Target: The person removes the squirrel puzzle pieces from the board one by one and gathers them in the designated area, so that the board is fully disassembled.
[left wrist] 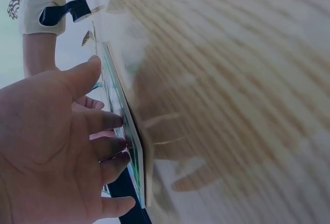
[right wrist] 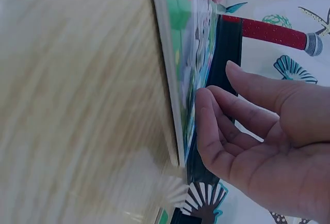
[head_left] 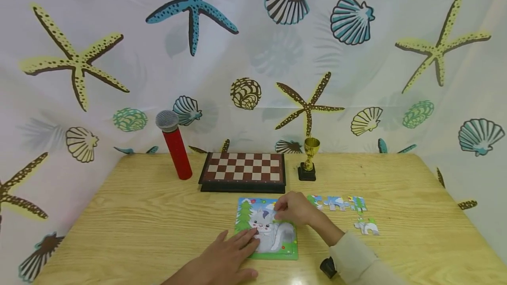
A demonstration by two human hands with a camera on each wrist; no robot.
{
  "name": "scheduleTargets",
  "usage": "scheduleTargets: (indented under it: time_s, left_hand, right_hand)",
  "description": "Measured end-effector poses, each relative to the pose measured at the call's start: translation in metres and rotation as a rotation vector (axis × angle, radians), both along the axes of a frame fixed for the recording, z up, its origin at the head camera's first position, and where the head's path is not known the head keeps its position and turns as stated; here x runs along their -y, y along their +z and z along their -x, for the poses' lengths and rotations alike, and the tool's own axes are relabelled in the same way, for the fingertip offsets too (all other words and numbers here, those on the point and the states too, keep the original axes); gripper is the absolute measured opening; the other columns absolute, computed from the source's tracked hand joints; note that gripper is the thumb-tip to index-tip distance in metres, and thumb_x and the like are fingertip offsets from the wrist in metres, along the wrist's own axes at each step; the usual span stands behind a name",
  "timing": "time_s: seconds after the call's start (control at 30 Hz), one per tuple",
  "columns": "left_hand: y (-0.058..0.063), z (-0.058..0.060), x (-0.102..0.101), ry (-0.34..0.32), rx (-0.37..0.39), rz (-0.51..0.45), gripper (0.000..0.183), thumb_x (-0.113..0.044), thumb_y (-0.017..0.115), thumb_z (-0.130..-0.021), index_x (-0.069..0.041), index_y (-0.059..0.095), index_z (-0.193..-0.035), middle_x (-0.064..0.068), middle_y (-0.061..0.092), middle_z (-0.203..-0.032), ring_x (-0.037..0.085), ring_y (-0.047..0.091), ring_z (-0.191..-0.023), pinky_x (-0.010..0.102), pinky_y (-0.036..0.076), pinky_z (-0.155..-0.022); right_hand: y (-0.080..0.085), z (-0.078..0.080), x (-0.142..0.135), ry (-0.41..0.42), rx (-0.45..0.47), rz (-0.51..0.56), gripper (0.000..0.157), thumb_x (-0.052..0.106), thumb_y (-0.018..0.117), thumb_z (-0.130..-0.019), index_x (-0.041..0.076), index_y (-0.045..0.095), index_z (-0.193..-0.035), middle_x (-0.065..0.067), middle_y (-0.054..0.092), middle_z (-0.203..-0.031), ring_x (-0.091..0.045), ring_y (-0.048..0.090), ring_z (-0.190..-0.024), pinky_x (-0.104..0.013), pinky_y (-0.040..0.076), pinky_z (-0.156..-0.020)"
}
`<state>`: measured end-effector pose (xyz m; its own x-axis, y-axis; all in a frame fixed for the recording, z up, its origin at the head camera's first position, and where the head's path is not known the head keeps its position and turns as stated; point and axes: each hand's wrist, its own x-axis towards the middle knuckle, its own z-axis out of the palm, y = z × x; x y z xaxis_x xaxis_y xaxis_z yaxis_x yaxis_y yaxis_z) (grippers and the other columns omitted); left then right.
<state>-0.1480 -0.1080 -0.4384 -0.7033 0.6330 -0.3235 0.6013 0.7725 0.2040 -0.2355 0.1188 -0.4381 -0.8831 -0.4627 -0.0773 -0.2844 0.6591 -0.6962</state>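
A jigsaw puzzle [head_left: 245, 214] with a grey squirrel on it lies in the middle of the table, its picture largely filled in. My left hand [head_left: 227, 256] rests its fingertips on the lower left part, fingers extended. Over the upper right part, my right hand [head_left: 297, 209] touches the picture. In the right wrist view, bent fingers [right wrist: 206, 118] of that hand meet the puzzle surface while the thumb stands apart, and no piece shows between them. From the left wrist view, the board's edge [left wrist: 135, 152] appears side-on beneath the left fingertips.
Several joined loose pieces [head_left: 336, 203] lie right of the board, with another cluster [head_left: 366, 226] nearer me. Behind stand a chessboard box [head_left: 243, 168], a red microphone [head_left: 177, 153] and a small gold trophy [head_left: 309, 159]. A patterned curtain [head_left: 245, 56] hangs at the back.
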Motion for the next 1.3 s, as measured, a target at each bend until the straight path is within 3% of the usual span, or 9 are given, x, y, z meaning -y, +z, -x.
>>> scheduleTargets:
  time_s: [0.23,0.6,1.0,1.3]
  left_hand:
    - [-0.002,0.000,0.000,0.006,0.019,0.005,0.071,-0.063,0.042,-0.091,-0.020,0.036,-0.147,0.000,0.026,-0.158,0.021,0.027,-0.145,0.062,0.028,-0.107]
    - [-0.002,0.000,0.000,0.003,0.005,0.008,0.070,-0.061,0.043,-0.092,-0.019,0.036,-0.147,0.001,0.027,-0.157,0.021,0.028,-0.144,0.062,0.029,-0.107]
    - [-0.003,-0.001,-0.001,-0.008,-0.015,0.014,0.069,-0.060,0.043,-0.092,-0.019,0.036,-0.147,0.001,0.027,-0.157,0.021,0.029,-0.144,0.061,0.030,-0.107]
    - [-0.004,-0.001,0.000,-0.001,-0.018,0.022,0.070,-0.061,0.042,-0.092,-0.020,0.035,-0.148,0.000,0.026,-0.158,0.021,0.028,-0.144,0.061,0.029,-0.107]
  right_hand:
    - [-0.003,-0.004,0.011,-0.026,0.044,0.007,0.007,0.006,0.074,-0.080,0.002,0.071,-0.085,-0.003,0.067,-0.075,-0.009,0.054,-0.067,-0.020,0.044,-0.057]
    - [-0.001,-0.007,0.016,-0.024,0.036,0.000,0.004,0.003,0.069,-0.084,-0.001,0.070,-0.083,-0.006,0.067,-0.075,-0.009,0.051,-0.064,-0.018,0.040,-0.054]
    - [-0.001,-0.006,0.018,-0.037,0.028,-0.040,0.007,0.003,0.069,-0.084,0.003,0.070,-0.077,-0.002,0.065,-0.071,-0.008,0.048,-0.062,-0.018,0.037,-0.053]
    - [-0.005,-0.004,0.018,-0.072,0.035,0.009,0.008,0.005,0.069,-0.084,0.005,0.069,-0.077,0.002,0.060,-0.066,-0.008,0.049,-0.060,-0.019,0.039,-0.054]
